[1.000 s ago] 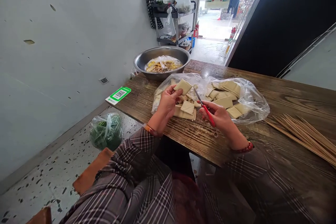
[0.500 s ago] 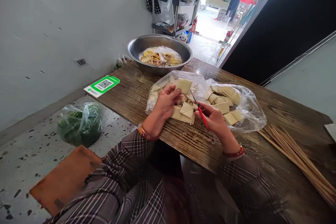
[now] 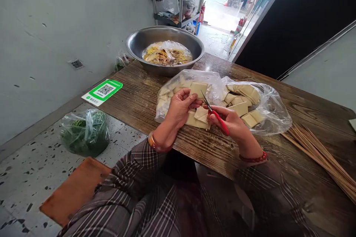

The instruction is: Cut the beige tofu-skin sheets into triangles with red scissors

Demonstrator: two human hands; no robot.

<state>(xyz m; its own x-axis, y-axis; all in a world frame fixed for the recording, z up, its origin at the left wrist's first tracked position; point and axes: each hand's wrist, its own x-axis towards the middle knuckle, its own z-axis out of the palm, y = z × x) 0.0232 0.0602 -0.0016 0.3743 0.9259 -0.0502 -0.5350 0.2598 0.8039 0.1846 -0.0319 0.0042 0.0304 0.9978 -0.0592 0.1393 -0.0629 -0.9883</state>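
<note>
Between the thumb and fingers of my left hand (image 3: 181,106) is a pale beige square sheet (image 3: 198,89) that looks like tofu skin, held up over the table's near edge. My right hand (image 3: 229,120) is closed round red-handled scissors (image 3: 219,120); their blades point up and left, close to the sheet's right side. Whether the blades touch it I cannot tell. Under my hands, cut pieces (image 3: 201,114) of the same sheet lie on a clear plastic bag (image 3: 164,109). To the right, a second clear bag (image 3: 275,109) holds more folded pieces (image 3: 239,109).
A steel basin (image 3: 132,46) with bagged yellowish food stands at the table's far end. A green QR-code card (image 3: 104,90) lies at the left edge, thin wooden sticks (image 3: 319,152) at the right. On the floor are a bag of greens (image 3: 86,133) and a brown stool (image 3: 75,189).
The camera view has shifted slightly, with the bags and hands appearing a little further right. The scissors' blades stay near the sheet, and both hands keep their hold.
</note>
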